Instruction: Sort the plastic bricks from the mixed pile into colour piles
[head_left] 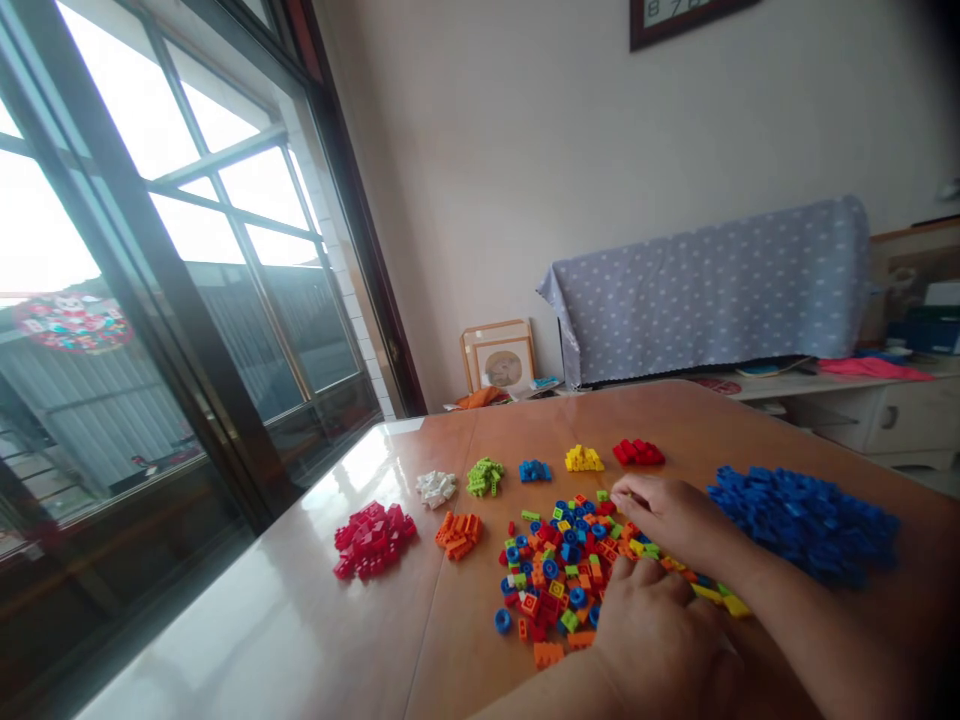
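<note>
A mixed pile of small coloured bricks (555,575) lies on the wooden table (450,640) in front of me. My left hand (660,635) rests on the near right side of this pile, back up, fingers curled down into the bricks; what they hold is hidden. My right hand (671,515) reaches over the pile's far right edge. Its fingertips are pinched together beside a red brick, and I cannot make out what is between them.
Sorted heaps ring the mixed pile: crimson (373,540), orange (460,533), white (436,487), green (485,476), small blue (534,470), yellow (583,459), red (638,452), and a large blue heap (806,520) at right. A window (150,300) fills the left; a cloth-covered object (712,290) stands behind.
</note>
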